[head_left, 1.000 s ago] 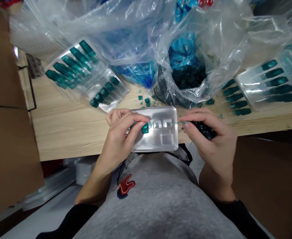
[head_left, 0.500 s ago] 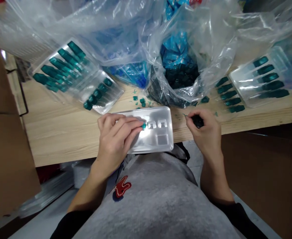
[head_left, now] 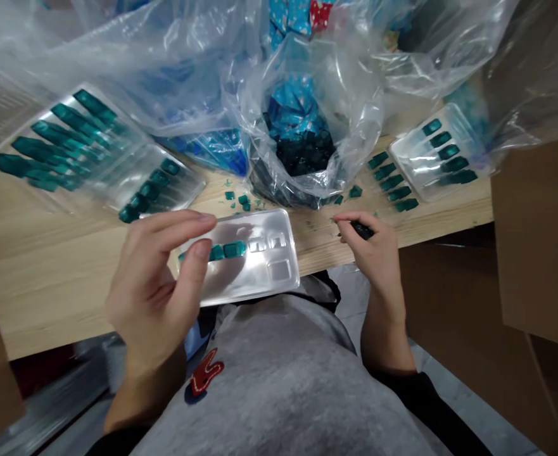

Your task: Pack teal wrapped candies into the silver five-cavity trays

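Person's left hand [head_left: 159,272] hovered at the clear tray's [head_left: 253,282] left end, fingers parted; green pieces [head_left: 234,249] sat in it. Right of tray, right hand [head_left: 376,250] gripped black object [head_left: 363,230].

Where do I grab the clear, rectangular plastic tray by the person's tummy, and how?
Probably best to pinch the clear plastic tray by its right rim, from the right. The blocky translucent green pieces sit further left, and the near right corner seems to poke past the edge of the pale wooden tabletop, leaving room underneath. The left hand is over the other end.
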`<state>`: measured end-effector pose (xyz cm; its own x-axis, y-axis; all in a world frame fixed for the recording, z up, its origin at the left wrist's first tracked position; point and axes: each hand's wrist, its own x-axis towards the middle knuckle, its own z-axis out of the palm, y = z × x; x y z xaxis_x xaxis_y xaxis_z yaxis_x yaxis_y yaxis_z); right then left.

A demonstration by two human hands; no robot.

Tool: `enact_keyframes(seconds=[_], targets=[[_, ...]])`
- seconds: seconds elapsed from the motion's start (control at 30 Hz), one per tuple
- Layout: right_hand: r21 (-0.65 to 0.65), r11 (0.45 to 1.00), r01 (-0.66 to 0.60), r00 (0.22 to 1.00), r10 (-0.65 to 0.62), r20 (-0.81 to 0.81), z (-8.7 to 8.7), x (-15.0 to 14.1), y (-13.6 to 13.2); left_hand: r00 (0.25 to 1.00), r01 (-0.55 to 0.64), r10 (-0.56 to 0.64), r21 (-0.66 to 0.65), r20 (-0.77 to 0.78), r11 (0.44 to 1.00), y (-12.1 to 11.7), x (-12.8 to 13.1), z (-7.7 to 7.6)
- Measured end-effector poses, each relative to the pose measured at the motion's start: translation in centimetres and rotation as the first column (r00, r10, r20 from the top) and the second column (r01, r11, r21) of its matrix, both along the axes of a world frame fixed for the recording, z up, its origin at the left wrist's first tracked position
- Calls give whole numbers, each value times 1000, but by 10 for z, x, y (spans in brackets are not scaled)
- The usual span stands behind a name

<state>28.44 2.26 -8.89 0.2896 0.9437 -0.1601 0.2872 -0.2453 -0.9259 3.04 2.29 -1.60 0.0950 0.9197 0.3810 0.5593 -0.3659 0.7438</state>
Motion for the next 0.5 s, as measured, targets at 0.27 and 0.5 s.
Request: enact_keyframes(seconds=[0.27,0.5], targets=[[-36,998,-56,777,21,-629,21,-13,-3,894,359,-346,-9,-283,933,15,37,4],[85,974,-212,649,206,-732,43,-14,-8,856,418,-385,26,-344,908,24,56,-3]])
